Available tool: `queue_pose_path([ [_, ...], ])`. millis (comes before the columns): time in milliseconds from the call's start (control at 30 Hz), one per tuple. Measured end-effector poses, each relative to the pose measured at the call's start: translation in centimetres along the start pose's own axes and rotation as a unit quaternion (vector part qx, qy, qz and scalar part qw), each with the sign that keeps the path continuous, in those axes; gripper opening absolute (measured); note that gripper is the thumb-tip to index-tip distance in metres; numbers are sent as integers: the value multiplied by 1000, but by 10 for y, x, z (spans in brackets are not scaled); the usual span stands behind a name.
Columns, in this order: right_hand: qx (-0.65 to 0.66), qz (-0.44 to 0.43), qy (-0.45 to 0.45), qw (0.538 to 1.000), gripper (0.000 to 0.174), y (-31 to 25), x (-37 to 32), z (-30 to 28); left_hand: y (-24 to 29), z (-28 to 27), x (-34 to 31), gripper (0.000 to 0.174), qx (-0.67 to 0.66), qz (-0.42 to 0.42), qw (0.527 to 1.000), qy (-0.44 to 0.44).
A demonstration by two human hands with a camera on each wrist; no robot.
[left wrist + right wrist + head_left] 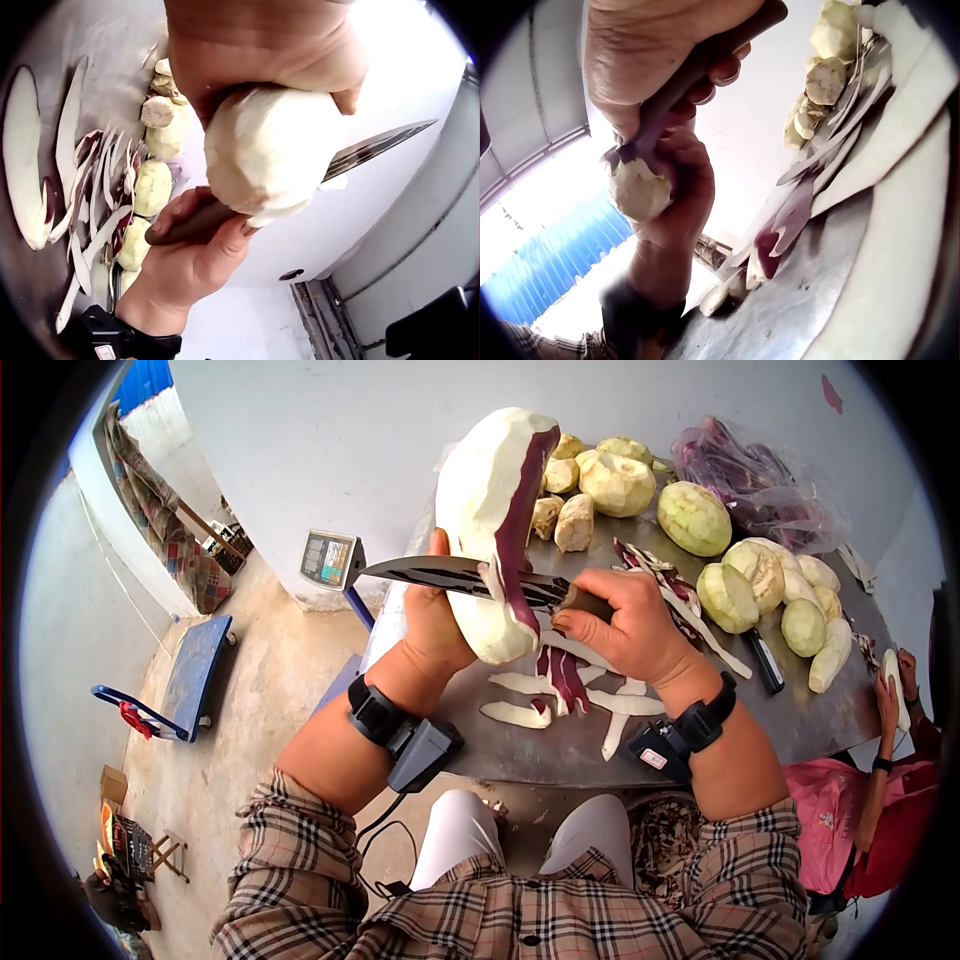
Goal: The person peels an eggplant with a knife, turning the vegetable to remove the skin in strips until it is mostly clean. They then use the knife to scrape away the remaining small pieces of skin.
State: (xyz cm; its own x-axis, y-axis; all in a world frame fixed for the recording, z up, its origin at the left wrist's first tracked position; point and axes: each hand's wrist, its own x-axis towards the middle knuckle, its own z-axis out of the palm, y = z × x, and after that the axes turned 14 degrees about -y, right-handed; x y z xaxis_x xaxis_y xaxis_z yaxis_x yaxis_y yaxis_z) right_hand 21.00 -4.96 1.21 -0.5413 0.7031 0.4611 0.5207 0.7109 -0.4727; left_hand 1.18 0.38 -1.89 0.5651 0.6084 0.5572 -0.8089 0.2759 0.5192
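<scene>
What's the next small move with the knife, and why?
Probably draw the knife further along under the purple skin strip. The root held in the left hand is otherwise peeled white, and the right hand has the blade set at that strip.

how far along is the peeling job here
Done: a pile of peeled roots and loose peel strips lie on the metal table. In hand: the left hand holds a large root, mostly white, while the right hand works a knife at its purple skin strip. Left: that strip, and apparently the purple ones in the bag.
</scene>
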Motion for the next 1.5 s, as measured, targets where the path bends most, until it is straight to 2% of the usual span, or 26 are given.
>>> queue_pose_path([
  [133, -39, -6, 18, 999, 32, 4, 0, 1, 4, 2, 2, 63, 11, -31, 999, -16],
  [333, -84, -18, 18, 996, 33, -1, 1, 2, 0, 14, 6, 74, 0, -3, 998, 63],
  [433, -68, -18, 23, 997, 33, 0, 1, 6, -3, 17, 8, 76, -6, -7, 998, 66],
  [533, -63, -18, 26, 997, 33, -1, 1, 8, -6, 15, 7, 76, -18, -4, 996, 84],
  [633, -72, -21, 33, 997, 33, -2, 2, 9, -6, 5, 5, 76, -24, -7, 998, 52],
  [833, -77, -21, 38, 996, 34, -1, 2, 8, -7, 5, 5, 74, -7, 1, 998, 59],
  [1033, -70, 1, 30, 997, 33, 1, -1, 1, -6, 16, 7, 73, 3, 4, 995, 99],
  [1233, -58, -7, 34, 998, 32, 2, 0, 1, -4, 5, 4, 74, -49, -17, 996, 70],
  [1333, -47, -10, 35, 998, 32, 1, 1, 2, -9, 3, 3, 68, -12, -23, 997, 71],
  [1500, -43, 4, 43, 998, 31, -1, 2, 4, -13, 6, 4, 67, -74, -41, 996, 9],
])
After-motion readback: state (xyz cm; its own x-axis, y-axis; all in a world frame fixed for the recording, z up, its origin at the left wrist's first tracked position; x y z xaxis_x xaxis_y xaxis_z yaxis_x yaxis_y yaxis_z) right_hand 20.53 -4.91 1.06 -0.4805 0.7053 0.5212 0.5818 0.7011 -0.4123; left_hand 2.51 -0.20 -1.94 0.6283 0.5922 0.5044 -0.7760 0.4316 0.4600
